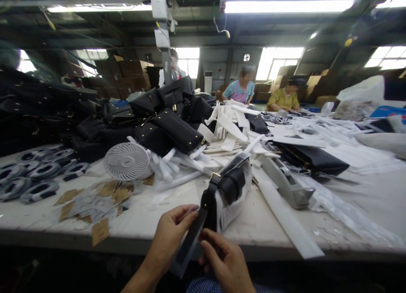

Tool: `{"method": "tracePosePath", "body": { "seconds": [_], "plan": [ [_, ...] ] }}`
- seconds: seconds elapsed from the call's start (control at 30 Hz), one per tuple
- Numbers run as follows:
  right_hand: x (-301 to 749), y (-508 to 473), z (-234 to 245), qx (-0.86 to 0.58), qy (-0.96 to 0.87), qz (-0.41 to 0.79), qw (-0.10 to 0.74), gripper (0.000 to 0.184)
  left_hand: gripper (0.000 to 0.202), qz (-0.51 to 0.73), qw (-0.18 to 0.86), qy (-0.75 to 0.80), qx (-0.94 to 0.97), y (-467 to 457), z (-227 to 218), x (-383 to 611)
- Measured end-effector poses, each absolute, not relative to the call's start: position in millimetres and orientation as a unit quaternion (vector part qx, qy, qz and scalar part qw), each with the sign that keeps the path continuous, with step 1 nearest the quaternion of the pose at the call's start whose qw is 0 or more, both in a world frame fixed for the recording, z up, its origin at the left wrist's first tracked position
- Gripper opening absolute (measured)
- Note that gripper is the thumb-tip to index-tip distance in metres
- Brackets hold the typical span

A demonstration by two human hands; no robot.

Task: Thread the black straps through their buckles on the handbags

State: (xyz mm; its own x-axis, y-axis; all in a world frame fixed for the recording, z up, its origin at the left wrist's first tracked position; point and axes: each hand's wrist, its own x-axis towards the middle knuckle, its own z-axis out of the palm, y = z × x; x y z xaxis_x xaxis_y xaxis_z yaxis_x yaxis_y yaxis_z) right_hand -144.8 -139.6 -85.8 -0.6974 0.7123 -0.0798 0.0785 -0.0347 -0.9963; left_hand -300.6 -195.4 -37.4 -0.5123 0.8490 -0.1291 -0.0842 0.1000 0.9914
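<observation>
At the table's near edge lies a black handbag partly wrapped in white paper, its gold buckle facing up. A black strap runs from it toward me. My left hand pinches the strap near its upper end, fingers closed on it. My right hand sits just right of the strap's lower part, fingers curled against it.
A small white fan lies on the white table, with brown tags and coiled straps to the left. Black bags are piled behind, a grey tape dispenser sits right, white paper strips are scattered. Three people work at the far end.
</observation>
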Motion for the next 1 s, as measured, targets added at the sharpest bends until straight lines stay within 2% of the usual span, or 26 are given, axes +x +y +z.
{"method": "tracePosePath", "body": {
  "seconds": [0.3,0.57,0.8,1.0],
  "plan": [
    [-178,-136,-61,-0.324,-0.574,0.692,0.293,0.061,0.03,0.596,0.328,0.637,0.362,-183,-33,-312],
    [-191,-139,-55,-0.37,-0.566,0.663,0.32,0.052,0.047,0.607,0.325,0.639,0.342,-177,-39,-321],
    [-193,-140,-57,-0.381,-0.564,0.653,0.331,0.05,0.036,0.573,0.328,0.657,0.363,-196,-60,-325],
    [-185,-133,-53,-0.372,-0.606,0.629,0.316,0.053,0.03,0.58,0.294,0.669,0.36,-196,-59,-315]
  ]
}}
